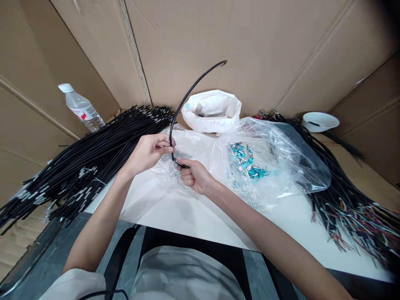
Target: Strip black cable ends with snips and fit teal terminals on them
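A black cable arcs upward from my left hand, its far end curling over to the right. The thumb and fingers of that hand pinch the cable close to its lower end. Just below and to the right, my right hand is closed, with a small dark object at its fingertips, by the cable end. What that object is, I cannot make out. Beneath both hands lies a transparent plastic sheet or bag. To the right, small shiny blue and silver pieces lie in a transparent plastic bag.
A large bundle of black cables lies on the left, beside a water bottle. Behind stands a white plastic bag. At right are cables with coloured wire ends and a white bowl. Cardboard walls enclose the white table.
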Available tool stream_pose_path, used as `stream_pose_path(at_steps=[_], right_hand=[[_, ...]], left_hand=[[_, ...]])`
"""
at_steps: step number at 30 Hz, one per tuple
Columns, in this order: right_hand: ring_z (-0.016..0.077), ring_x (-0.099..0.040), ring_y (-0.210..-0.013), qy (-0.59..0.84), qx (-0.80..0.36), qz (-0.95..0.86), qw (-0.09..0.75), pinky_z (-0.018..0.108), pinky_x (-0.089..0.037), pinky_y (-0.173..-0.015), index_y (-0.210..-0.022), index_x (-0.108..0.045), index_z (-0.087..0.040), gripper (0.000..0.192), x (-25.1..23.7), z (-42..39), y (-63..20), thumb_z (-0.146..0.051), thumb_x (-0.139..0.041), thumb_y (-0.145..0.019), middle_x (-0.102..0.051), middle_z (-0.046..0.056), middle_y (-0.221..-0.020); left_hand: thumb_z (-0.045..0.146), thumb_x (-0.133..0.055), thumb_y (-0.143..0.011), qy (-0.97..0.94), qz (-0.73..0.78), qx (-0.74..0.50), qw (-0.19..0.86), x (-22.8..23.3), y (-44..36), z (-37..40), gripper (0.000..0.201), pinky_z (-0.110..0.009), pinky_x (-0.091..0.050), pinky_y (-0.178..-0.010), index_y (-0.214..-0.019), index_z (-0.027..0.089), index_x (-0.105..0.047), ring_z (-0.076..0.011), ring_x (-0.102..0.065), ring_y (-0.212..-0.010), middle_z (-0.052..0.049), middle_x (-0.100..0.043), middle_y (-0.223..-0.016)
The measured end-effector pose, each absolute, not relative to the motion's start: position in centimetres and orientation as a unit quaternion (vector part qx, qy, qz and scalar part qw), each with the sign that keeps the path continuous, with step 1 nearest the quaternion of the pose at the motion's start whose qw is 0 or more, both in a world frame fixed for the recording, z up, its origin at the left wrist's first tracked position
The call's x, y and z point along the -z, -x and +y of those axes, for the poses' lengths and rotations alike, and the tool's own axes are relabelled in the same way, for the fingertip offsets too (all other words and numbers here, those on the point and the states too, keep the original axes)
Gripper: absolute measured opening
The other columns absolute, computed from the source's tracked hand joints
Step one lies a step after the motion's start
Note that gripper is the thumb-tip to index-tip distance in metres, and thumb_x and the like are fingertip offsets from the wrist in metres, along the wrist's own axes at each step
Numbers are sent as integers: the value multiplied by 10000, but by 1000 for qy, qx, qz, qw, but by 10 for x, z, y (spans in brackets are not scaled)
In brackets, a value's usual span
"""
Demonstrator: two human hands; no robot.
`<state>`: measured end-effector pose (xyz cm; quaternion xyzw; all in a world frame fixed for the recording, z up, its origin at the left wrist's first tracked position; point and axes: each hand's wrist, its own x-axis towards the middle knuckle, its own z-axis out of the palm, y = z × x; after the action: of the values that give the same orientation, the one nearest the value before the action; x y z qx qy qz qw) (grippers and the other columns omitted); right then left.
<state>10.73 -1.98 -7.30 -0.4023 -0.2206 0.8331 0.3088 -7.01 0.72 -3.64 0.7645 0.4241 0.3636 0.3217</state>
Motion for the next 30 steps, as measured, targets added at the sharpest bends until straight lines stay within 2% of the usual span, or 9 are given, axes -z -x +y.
stream_pose_path(at_steps=[6, 18, 30], right_hand=[[39, -53, -393, 394, -840, -242, 284, 163, -67, -319, -654, -470, -179, 406, 75, -19, -113, -274, -448, -1048, -163, -136, -458], [41, -42, -411, 387, -834, -262, 293, 162, -59, -327, -673, -495, -166, 389, 76, -24, -114, -291, -479, -1041, -171, -138, -465], [39, -62, -394, 409, -822, -224, 327, 159, -85, -325, -642, -451, -189, 399, 79, -24, -111, -267, -485, -1032, -165, -136, -442]], left_hand=[[293, -695, -862, -778, 436, -351, 286, 28, 78, 3, 127, -281, -475, -717, -854, 167, -679, -195, -672, -781, -31, -735, -804], [328, -709, -874, -779, 420, -343, 315, 27, 75, 3, 168, -274, -476, -714, -854, 163, -684, -186, -673, -784, -34, -744, -819], [396, -739, -852, -766, 424, -356, 328, 36, 73, 10, 224, -309, -530, -774, -887, 183, -679, -235, -713, -858, -55, -743, -847]])
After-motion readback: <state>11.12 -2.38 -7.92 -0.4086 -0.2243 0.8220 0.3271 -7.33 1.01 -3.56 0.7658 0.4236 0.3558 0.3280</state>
